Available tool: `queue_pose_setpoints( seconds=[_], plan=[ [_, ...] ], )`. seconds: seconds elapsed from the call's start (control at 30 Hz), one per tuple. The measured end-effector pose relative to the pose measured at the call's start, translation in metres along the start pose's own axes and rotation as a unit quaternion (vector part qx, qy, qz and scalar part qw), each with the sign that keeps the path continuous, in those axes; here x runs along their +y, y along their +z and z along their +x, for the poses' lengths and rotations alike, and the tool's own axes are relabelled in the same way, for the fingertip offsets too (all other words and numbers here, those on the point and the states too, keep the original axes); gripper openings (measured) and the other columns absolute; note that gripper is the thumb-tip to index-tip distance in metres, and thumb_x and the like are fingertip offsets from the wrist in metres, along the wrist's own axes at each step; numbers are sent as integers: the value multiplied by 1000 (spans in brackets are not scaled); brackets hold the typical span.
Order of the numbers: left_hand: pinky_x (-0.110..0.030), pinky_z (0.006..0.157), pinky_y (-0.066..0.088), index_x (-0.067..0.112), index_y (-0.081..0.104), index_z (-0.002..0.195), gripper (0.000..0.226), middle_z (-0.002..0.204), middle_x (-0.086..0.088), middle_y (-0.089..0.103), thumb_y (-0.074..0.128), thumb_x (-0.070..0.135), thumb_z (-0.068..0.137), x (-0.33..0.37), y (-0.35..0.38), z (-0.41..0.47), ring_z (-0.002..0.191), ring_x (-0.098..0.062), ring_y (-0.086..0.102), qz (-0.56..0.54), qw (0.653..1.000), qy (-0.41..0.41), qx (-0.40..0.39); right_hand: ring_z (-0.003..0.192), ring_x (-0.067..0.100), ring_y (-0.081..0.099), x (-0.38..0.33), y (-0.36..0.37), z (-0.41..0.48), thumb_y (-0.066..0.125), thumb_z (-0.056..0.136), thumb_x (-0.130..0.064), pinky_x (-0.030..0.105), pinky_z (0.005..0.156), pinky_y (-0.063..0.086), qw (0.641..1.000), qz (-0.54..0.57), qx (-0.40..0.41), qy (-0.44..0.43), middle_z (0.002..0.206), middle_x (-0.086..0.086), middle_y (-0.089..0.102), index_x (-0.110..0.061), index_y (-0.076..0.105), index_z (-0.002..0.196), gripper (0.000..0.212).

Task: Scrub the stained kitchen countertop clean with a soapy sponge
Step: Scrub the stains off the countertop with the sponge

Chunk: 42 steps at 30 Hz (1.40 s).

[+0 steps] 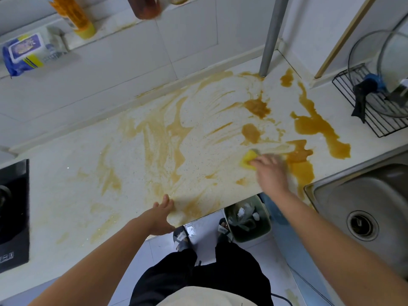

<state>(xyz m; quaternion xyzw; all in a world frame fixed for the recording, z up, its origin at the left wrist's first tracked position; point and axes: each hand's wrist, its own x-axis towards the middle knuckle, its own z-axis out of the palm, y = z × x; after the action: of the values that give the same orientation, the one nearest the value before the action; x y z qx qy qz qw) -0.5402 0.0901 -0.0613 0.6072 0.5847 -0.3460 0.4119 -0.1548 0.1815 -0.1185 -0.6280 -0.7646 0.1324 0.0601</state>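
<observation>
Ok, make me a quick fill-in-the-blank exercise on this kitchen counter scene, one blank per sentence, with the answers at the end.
1. The right hand holds a ____ sponge against the countertop.
2. The left hand rests on the countertop's front ____.
3. The darkest brown stains lie at the countertop end nearest the ____.

Missing words: yellow; edge; sink.

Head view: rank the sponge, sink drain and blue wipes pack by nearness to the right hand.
1. Sponge, held by the right hand itself.
2. Sink drain, off to the hand's right.
3. Blue wipes pack, far left, at the back.
</observation>
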Motion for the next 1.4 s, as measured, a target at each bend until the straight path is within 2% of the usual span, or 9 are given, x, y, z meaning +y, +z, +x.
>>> queue_pose_setpoints(
  seconds=[0.1,0.17,0.5,0.57,0.77,0.97,1.17,1.27,1.4],
  plan=[
    [-49,126,23,20,-13,164,106,165,3,-32,65,45,98,-1,4,0,158,-33,-9,-3,1000,2,5,103,35,52,32,-17,-2,62,86,-12,46,88,46,968,4,75,241,118,13,59,-18,65,122,37],
    [-49,126,22,19,-14,163,106,164,3,-33,64,46,98,-2,8,1,158,-33,-9,-1,1000,5,11,103,36,50,13,-15,-3,64,85,-17,45,86,44,951,-10,81,299,120,16,55,-17,60,124,39],
    [-46,126,24,22,-12,164,104,165,5,-31,67,38,98,-1,7,3,158,-34,-1,-6,1000,-3,17,112,20,45,-86,22,-40,48,74,13,35,88,43,993,22,-64,-92,135,-11,51,-39,47,142,86],
    [-46,126,24,22,-11,164,103,166,4,-30,66,39,98,1,8,2,158,-34,1,-4,1000,-1,17,116,19,44,-64,13,-31,46,77,11,35,93,43,996,14,-59,-68,137,-13,48,-41,48,140,82],
    [-44,126,21,20,-4,166,97,169,-1,-25,55,57,100,3,13,0,158,-34,11,-23,999,13,20,108,34,47,-11,4,-21,64,86,-14,43,86,41,929,62,105,349,130,6,54,-27,62,130,46],
    [-38,122,29,23,3,166,82,170,3,-19,50,51,105,-5,7,-3,152,-27,32,-4,1000,13,27,113,21,44,-83,21,-33,60,92,-19,34,92,47,995,58,-24,80,137,-7,47,-35,41,147,60],
    [-37,121,32,22,1,166,87,169,2,-23,56,47,103,-1,9,-4,152,-27,33,29,999,15,21,129,23,40,-111,20,-36,52,80,7,42,104,40,986,35,-109,-119,152,-7,34,-37,28,152,87],
    [-37,121,32,20,0,166,90,169,0,-24,57,47,102,4,10,-6,154,-28,29,39,999,16,27,127,26,42,-75,8,-23,47,79,9,42,100,44,993,-4,-92,-80,153,-6,34,-38,31,150,87],
    [-41,125,25,20,-1,166,89,169,-1,-24,56,46,103,0,16,-8,158,-31,12,34,998,30,41,118,30,46,-29,0,-20,52,98,-29,39,97,43,988,-46,-12,148,145,9,44,-22,41,149,52]
  ],
)
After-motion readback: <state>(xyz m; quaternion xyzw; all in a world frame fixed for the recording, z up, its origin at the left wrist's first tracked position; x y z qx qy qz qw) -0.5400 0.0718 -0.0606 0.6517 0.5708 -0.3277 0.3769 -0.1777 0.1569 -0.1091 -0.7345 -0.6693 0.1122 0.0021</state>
